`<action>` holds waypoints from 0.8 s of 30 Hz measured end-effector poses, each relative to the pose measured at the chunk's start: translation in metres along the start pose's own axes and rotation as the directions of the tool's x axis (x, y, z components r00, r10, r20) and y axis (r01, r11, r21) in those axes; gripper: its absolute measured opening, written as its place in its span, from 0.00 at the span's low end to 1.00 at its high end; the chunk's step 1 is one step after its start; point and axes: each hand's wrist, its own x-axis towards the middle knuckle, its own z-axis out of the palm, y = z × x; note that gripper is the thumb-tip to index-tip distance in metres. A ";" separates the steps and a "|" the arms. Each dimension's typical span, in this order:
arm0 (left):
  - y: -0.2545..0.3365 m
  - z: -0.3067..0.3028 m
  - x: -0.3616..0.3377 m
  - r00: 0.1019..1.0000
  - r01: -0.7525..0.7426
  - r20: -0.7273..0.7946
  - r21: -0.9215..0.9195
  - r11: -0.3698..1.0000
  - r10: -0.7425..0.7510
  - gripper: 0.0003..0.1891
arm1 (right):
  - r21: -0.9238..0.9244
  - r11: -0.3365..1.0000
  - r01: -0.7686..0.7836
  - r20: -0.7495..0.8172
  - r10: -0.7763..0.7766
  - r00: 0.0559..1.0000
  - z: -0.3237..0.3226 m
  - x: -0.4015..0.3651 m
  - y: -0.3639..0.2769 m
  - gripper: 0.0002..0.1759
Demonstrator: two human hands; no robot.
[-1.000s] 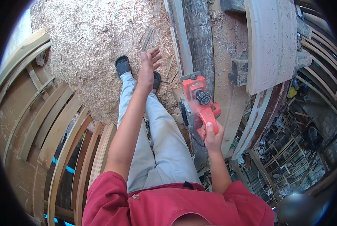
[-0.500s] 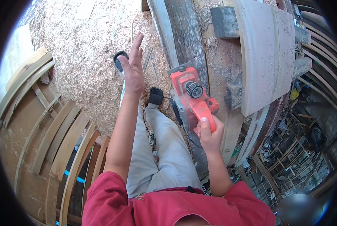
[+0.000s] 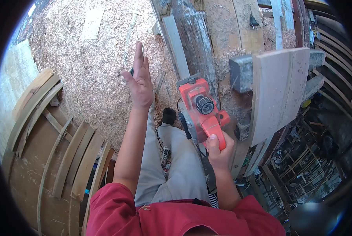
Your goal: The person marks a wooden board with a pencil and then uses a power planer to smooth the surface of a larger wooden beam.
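My right hand (image 3: 220, 152) is wrapped round the rear handle of a red electric planer (image 3: 195, 92), thumb on top. The planer has a black ribbed knob and a grey metal base edge, and overlaps the weathered bench beam (image 3: 189, 35) in this view. To its right lies a wide pale board (image 3: 280, 92) with a curved edge, sprinkled with shavings. My left hand (image 3: 140, 84) is raised over the shaving-covered floor, fingers stretched and thumb apart, holding nothing.
Wood shavings (image 3: 85, 59) cover the floor. Curved wooden pieces (image 3: 71, 153) lie at the left. A dark block (image 3: 240, 72) supports the pale board. A black plug (image 3: 254, 22) rests on planks at the top. Cluttered scraps (image 3: 297, 169) fill the lower right.
The view has tilted forward, so the board and curved pieces appear lower and a plug shows at the top. My right hand keeps its hold on the planer; my left stays raised and open.
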 end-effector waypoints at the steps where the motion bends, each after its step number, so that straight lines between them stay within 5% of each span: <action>1: 0.001 -0.003 0.008 1.000 0.005 -0.004 -0.005 1.000 -0.005 0.55 | 0.004 0.999 -0.036 -0.016 0.036 0.999 0.004 0.008 -0.013 0.14; 24: 0.033 -0.041 0.106 0.995 0.048 -0.085 -0.023 0.999 -0.050 0.52 | 0.027 0.999 -0.047 -0.078 0.049 0.996 0.077 0.140 -0.154 0.15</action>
